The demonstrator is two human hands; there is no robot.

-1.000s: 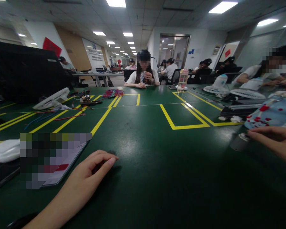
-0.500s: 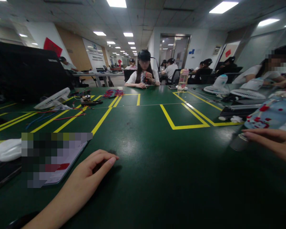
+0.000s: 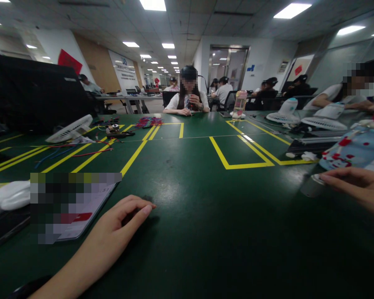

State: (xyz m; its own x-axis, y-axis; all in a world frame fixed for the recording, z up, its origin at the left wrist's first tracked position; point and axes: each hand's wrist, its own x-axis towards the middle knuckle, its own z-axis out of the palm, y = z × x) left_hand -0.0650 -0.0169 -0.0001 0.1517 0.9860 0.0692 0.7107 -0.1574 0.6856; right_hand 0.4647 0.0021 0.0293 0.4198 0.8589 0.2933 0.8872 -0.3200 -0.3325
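My left hand (image 3: 118,226) rests on the green table (image 3: 199,207), fingers loosely curled down, holding nothing. It lies just right of a phone (image 3: 81,207) with a lit screen. My right hand (image 3: 355,187) reaches in from the right edge with its fingers stretched out. Its fingertips touch a small grey cylinder (image 3: 310,187) lying on the table. Behind that hand lies a pale blue bottle (image 3: 355,149) with red spots. I cannot see a grip on the cylinder.
Yellow tape lines (image 3: 233,158) mark boxes on the table. A white fan (image 3: 68,129), loose wires (image 3: 81,151) and small parts lie at the left. More fans (image 3: 283,112) and a drink bottle (image 3: 239,104) stand farther back. Other people sit across and to the right.
My right hand's fingertips have shifted slightly along the grey cylinder. My left hand has stayed where it was.
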